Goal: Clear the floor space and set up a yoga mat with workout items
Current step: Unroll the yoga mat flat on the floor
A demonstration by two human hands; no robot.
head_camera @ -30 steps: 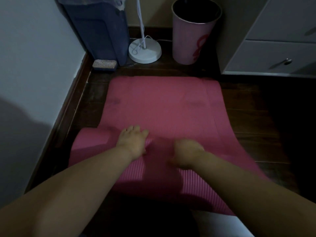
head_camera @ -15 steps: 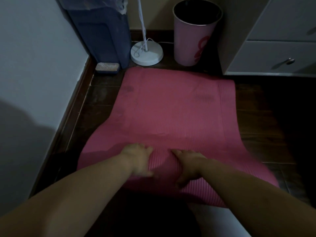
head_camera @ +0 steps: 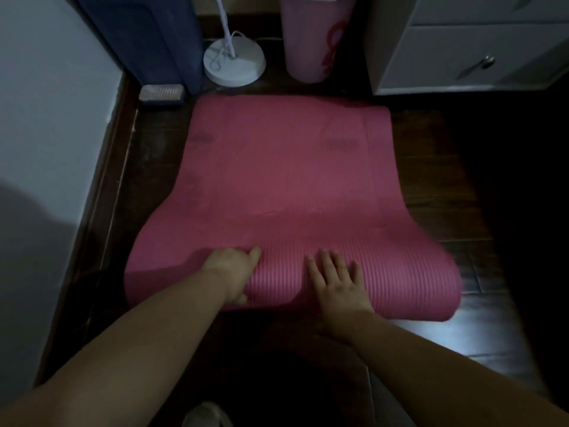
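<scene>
A pink ribbed yoga mat [head_camera: 286, 180] lies partly unrolled on the dark wooden floor, its far edge near the back wall. The near part is still a thick roll [head_camera: 409, 288] across the frame. My left hand [head_camera: 232, 272] rests on top of the roll left of centre, with its fingers bent over the roll and the thumb forward. My right hand [head_camera: 337, 280] lies flat on the roll with fingers straight and spread. Both forearms reach in from the bottom.
Behind the mat stand a blue container [head_camera: 144, 41], a white round lamp base [head_camera: 234, 61] with cord, and a pink bin [head_camera: 317, 38]. A small brush [head_camera: 161, 94] lies by the left wall. White drawers [head_camera: 474, 53] are at the right back.
The roll has moved toward me, leaving more flat mat on the floor. My right hand has gone from curled to flat on the roll. The camera has tilted down.
</scene>
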